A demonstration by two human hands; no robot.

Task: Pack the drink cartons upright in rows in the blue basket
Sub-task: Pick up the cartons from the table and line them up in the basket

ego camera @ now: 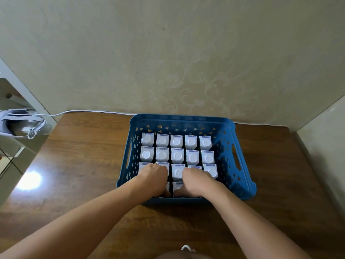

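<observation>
While both hands are down in the near row, the blue basket [240, 154] already holds three full rows of upright drink cartons [177, 156]. Left hand [155, 176] and right hand [196, 179] look curled over near-row cartons, though the actual grip's hidden. Next up, I reckon: seat them straight, let go.

A brown wooden table [78, 165] carries the blue basket [242, 165], with a white cable [89, 110] along its far edge.

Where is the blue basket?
The blue basket sits on the wooden table, right of centre, against the wall, with white cartons inside.
</observation>
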